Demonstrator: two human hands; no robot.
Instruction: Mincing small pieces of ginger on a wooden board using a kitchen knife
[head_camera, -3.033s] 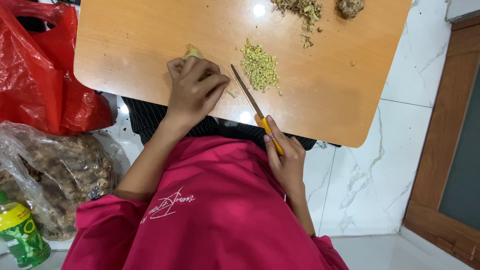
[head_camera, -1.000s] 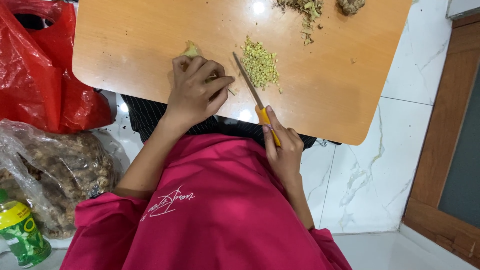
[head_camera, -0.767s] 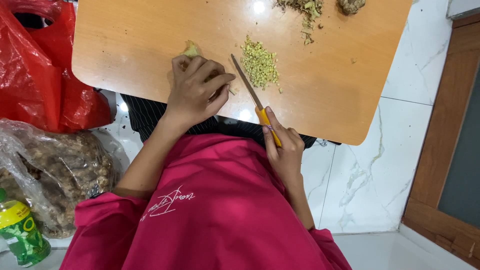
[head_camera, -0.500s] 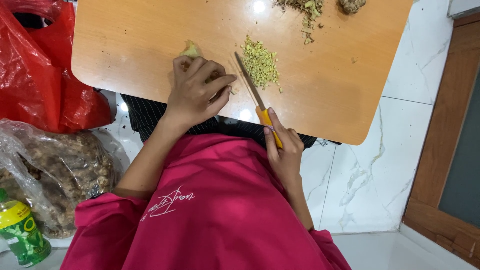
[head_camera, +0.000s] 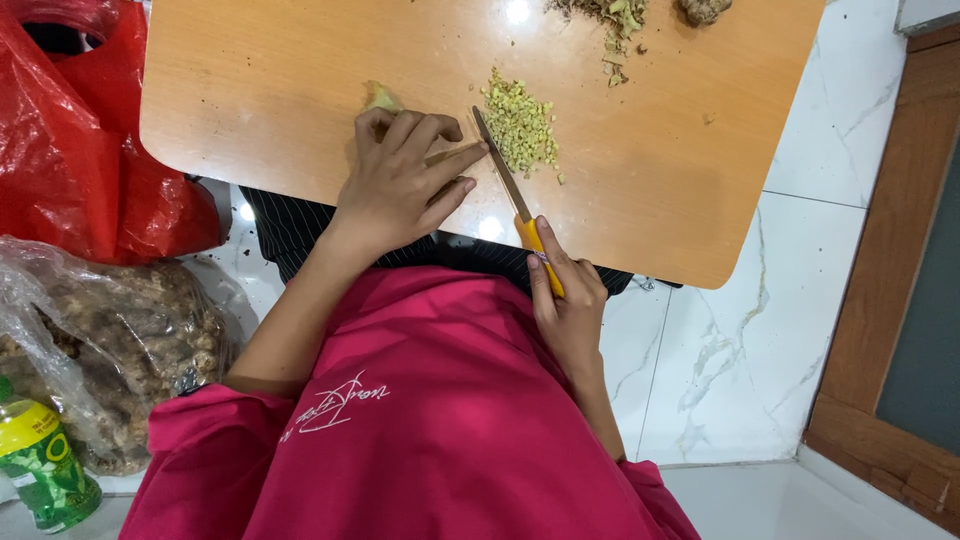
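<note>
While curled left hand (head_camera: 400, 185) pins pale ginger (head_camera: 380, 97) on board (head_camera: 250, 90), right hand (head_camera: 565, 300) grips knife (head_camera: 510, 190); left of board, clear bag (head_camera: 110, 340) of knobbly roots, maybe ginger.

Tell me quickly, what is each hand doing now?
Left hand: fingers curled, pressing the pale yellow ginger piece.
Right hand: closed on the yellow-handled knife.

A wooden board (head_camera: 300, 70) carries chopped ginger (head_camera: 520, 125), peelings (head_camera: 615, 15) and a ginger piece (head_camera: 380, 97).
</note>
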